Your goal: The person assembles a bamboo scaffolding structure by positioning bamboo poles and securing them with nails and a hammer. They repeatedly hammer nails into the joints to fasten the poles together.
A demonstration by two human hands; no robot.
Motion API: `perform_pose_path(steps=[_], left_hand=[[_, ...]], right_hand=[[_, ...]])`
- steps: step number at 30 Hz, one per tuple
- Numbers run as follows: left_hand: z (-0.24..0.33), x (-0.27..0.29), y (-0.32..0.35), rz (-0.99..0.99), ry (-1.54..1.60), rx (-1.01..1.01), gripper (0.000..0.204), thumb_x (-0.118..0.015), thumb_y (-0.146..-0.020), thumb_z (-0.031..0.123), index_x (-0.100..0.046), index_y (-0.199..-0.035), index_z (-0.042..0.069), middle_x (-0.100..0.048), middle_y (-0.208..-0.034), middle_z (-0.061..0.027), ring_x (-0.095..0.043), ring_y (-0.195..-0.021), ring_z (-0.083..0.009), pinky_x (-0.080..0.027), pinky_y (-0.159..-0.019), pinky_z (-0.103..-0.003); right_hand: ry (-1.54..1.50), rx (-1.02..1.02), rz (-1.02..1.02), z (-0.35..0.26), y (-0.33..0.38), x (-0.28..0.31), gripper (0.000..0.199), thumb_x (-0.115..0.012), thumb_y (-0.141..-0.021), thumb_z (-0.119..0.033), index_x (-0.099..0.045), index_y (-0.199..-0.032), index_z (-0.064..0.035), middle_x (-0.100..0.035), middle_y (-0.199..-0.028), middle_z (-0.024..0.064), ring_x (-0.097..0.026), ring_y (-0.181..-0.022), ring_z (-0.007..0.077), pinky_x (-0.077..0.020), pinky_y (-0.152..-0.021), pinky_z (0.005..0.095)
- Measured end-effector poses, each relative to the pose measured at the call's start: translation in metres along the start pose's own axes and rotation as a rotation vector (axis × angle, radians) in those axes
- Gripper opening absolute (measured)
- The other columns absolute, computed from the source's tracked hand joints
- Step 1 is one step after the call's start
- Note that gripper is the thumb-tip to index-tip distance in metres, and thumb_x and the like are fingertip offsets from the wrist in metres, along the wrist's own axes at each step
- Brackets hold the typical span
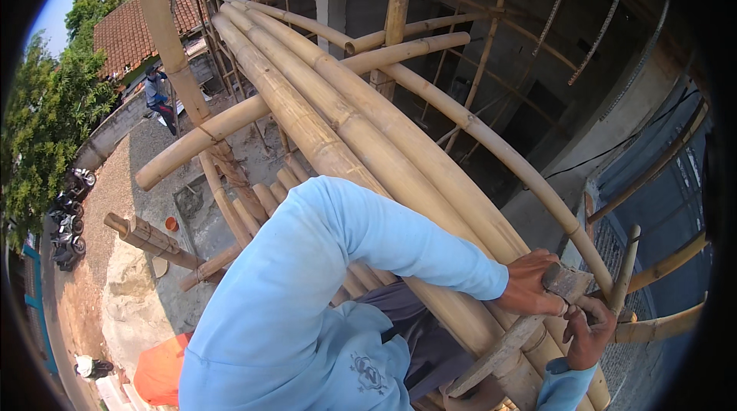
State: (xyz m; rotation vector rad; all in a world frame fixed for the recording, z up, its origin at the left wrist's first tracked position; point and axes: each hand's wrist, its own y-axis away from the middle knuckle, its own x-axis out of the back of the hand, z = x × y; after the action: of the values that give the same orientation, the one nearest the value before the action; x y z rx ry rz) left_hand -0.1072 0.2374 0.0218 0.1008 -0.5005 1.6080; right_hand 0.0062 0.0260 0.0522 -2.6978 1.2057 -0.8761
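At the lower right, my left hand (530, 282) is closed around what looks like a hammer (495, 357). Its grey, block-like head shows past my fingers, and its wooden handle slants down to the lower left. My right hand (589, 334) is beside it, almost touching, its fingers curled and pinched together near the hammer head. What those fingers hold, if anything, is too small to make out. Both hands are above the near end of several thick bamboo poles (361, 131) laid side by side. A thinner upright stick (626, 269) rises just right of my right hand.
Bamboo crosspieces (203, 140) and an upright bamboo post (399, 12) frame the scaffold. Bent steel bars (614, 19) hang at upper right. Far below at left are a person (157, 100), parked motorbikes (69, 223), a sand pile (127, 288) and an orange bucket (171, 224).
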Motion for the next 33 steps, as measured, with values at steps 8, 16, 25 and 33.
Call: perform_pose_path(steps=[8,16,25,33], left_hand=[[0.016,0.035,-0.005,-0.045,0.237,0.013,0.057,-0.061,-0.084,0.049,-0.065,-0.113,0.000,-0.066,-0.109,-0.0222,-0.055,-0.116,-0.0348,-0.044,-0.098,-0.046],[0.021,0.052,-0.016,0.562,0.396,0.064,0.045,-0.058,-0.090,0.043,-0.064,-0.104,0.001,-0.068,-0.098,-0.0155,-0.065,-0.096,-0.0306,-0.049,-0.091,-0.043],[0.024,0.120,0.005,0.443,0.263,0.109,0.045,-0.058,-0.089,0.040,-0.075,-0.095,-0.002,-0.070,-0.087,-0.0175,-0.069,-0.087,-0.0322,-0.054,-0.084,-0.043],[-0.038,0.200,0.129,0.627,-0.661,0.172,0.041,-0.064,-0.083,0.028,-0.077,-0.111,0.000,-0.069,-0.122,-0.0217,-0.068,-0.110,-0.0374,-0.053,-0.098,-0.041]], right_hand=[[-0.367,-0.032,0.045,0.021,-0.054,-0.008,0.038,-0.066,-0.096,-0.030,-0.064,-0.112,0.0046,-0.061,-0.071,0.0052,-0.052,-0.051,0.0072,-0.0390,-0.042,0.0216],[-0.569,-0.224,-0.351,-0.013,-0.054,-0.061,0.082,-0.054,-0.100,-0.059,-0.037,-0.151,0.0018,-0.062,-0.122,0.0126,-0.064,-0.099,0.0210,-0.0544,-0.083,0.0410],[-0.778,-0.198,-0.442,-0.039,-0.062,-0.124,0.050,-0.073,-0.084,-0.023,-0.045,-0.117,0.0030,-0.048,-0.068,0.0071,-0.053,-0.044,0.0181,-0.0474,-0.038,0.0294],[-0.294,-0.047,-0.246,-0.027,-0.102,-0.137,0.055,-0.072,-0.081,-0.021,-0.057,-0.125,0.0079,-0.067,-0.105,0.0163,-0.068,-0.086,0.0235,-0.0533,-0.081,0.0337]])
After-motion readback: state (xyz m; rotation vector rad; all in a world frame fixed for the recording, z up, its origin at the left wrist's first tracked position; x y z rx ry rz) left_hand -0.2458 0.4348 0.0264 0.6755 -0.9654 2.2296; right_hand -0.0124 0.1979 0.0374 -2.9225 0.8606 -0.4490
